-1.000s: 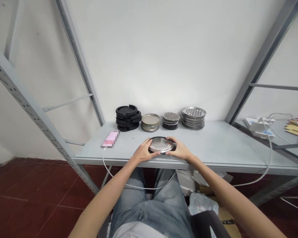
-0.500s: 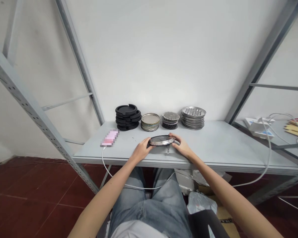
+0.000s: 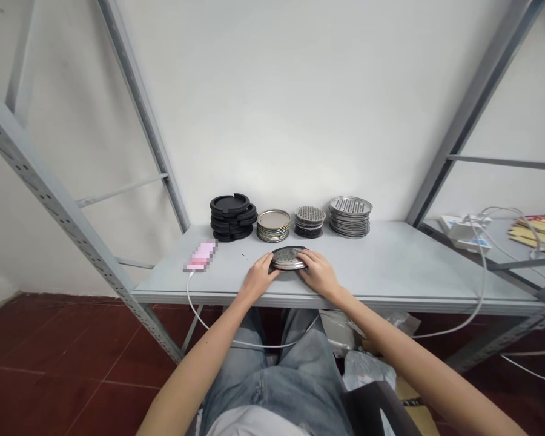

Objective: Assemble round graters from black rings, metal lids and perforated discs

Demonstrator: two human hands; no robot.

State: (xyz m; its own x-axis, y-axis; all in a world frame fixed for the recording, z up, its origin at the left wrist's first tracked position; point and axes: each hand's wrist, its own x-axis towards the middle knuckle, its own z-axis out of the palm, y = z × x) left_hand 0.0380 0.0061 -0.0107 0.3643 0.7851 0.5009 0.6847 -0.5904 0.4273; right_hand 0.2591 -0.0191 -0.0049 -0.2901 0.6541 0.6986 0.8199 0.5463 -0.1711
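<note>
Moved inward, the right hand lays fingers atop the grated disc, its clamping unclear, while the left hand, clamped on it, should brace evenly.

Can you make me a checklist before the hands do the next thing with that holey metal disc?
1. Left hand on the metal disc: ok, at its left edge.
2. Right hand on it: ok, fingers over its right side.
3. Black stack neat: not ok, its round pieces sit unevenly.
4. White cable away from the legs: not ok, it crosses them.
5. Disc's underside: cannot tell, hidden.
</note>
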